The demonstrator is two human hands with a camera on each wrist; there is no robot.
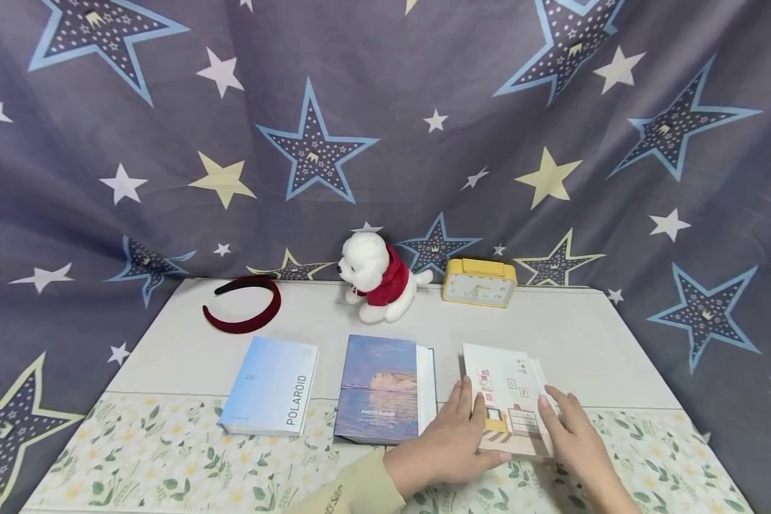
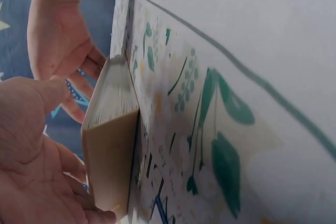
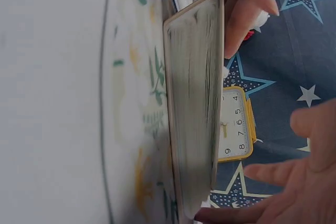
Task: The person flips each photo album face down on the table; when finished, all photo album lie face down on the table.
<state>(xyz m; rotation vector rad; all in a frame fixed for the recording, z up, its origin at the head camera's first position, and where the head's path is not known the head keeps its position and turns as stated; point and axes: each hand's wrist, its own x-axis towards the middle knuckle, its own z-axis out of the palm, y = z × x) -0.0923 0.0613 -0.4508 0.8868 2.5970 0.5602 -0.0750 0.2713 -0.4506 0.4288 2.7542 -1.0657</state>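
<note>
While left hand (image 1: pixel 446 441) and right hand (image 1: pixel 575 434), fingers extended, flank a boxy album (image 1: pixel 512 400) | printed cover (image 1: pixel 500 368) | layered pages (image 3: pixel 194 87)

White illustrated hardback book (image 1: pixel 506 385): smooth matt cover, paper pgs (image 3: pixel 194 93). Yellow rectangular alarm clock (image 1: pixel 480 283): smooth plastic. White plush dog (image 1: pixel 368 265): fluffy, w/ red cloth hoodie (image 1: pixel 390 280). Dark-red curved headband (image 1: pixel 273 307): velvety, matt. Blue-grey starry curtain (image 1: pixel 392 86): matt cloth.

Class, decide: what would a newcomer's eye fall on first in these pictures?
Probably the dark star-printed fabric backdrop behind the pale floral table. Against it, a fluffy white plush dog in a red top stands out, left of a yellow rectangular clock. Nearer, bare hands flank a white illustrated book.
</note>
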